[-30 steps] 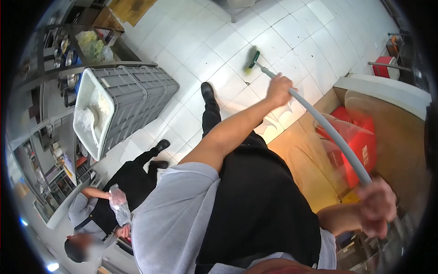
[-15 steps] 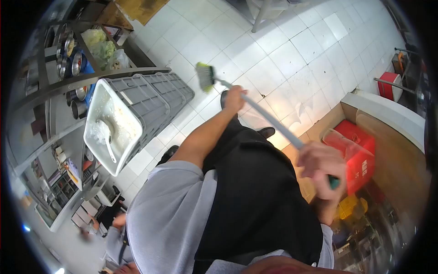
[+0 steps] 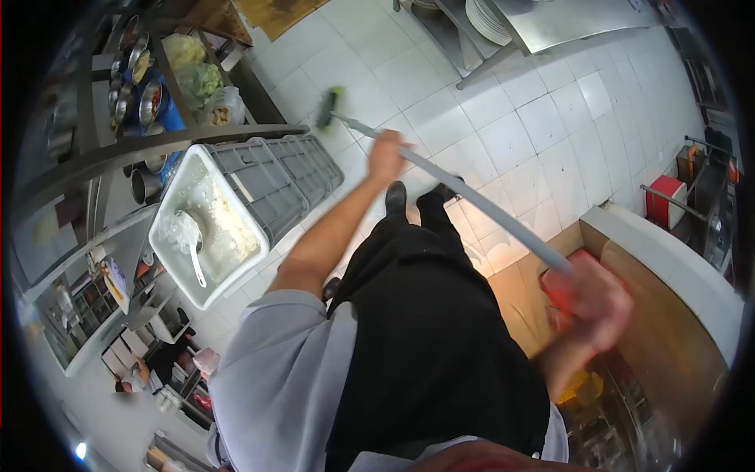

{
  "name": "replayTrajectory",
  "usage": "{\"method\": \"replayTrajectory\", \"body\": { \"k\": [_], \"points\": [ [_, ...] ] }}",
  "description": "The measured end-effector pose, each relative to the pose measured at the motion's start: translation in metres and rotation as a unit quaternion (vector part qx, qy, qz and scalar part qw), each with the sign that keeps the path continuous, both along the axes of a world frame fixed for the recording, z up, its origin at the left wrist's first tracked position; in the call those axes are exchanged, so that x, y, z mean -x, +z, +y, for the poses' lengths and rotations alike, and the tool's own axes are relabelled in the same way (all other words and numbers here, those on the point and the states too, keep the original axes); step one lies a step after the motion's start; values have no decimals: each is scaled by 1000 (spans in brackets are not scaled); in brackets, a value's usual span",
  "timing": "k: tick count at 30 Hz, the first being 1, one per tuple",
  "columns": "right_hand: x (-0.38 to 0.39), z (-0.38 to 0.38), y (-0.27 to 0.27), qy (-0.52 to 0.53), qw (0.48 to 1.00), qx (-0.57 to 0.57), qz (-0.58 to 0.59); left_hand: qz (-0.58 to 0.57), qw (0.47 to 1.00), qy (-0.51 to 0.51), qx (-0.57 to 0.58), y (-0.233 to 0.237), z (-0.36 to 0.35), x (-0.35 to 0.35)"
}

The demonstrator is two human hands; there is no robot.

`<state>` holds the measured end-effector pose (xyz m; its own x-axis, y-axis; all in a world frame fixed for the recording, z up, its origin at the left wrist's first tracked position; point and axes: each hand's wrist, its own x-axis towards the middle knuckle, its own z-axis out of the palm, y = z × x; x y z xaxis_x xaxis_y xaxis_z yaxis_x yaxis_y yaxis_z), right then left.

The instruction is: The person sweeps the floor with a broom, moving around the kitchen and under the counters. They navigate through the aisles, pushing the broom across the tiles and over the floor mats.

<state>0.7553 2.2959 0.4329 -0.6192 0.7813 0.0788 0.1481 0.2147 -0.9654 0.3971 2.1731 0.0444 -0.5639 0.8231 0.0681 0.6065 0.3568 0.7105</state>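
Note:
A long-handled brush with a grey handle (image 3: 491, 208) runs diagonally over the tiled floor. Its green bristled head (image 3: 329, 108), slightly blurred, is near the end of the grey crates. My left hand (image 3: 386, 160) is closed round the lower part of the handle, above my dark shoes. My right hand (image 3: 599, 305) is closed round the upper end, smeared by motion, in front of a red box (image 3: 557, 293). The very tip of the handle is hidden by the right hand.
A white tub (image 3: 224, 271) with a white ladle and pale food stands left, beside grey crates (image 3: 263, 169). Shelves with metal bowls (image 3: 149, 102) are upper left. A steel table (image 3: 566, 20) stands at the top. Far lower left is another person (image 3: 140, 374).
The brush head has moved a little left and up, and my left hand has shifted left with the handle. My right hand is slightly lower and further right. The view has shifted too.

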Motion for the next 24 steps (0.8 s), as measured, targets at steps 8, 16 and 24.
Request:
{"method": "replayTrajectory", "body": {
  "k": [8, 16, 24],
  "points": [
    [132, 37, 42, 216, 976, 4, 18, -143, 986, -56, 66, -105, 36, -31],
    [119, 176, 159, 526, 828, -115, 158, -104, 974, -200, -34, 100, 134, -80],
    [296, 108, 44, 386, 914, -34, 122, -23, 978, 206, 10, 65, 58, 221]
  ]
}}
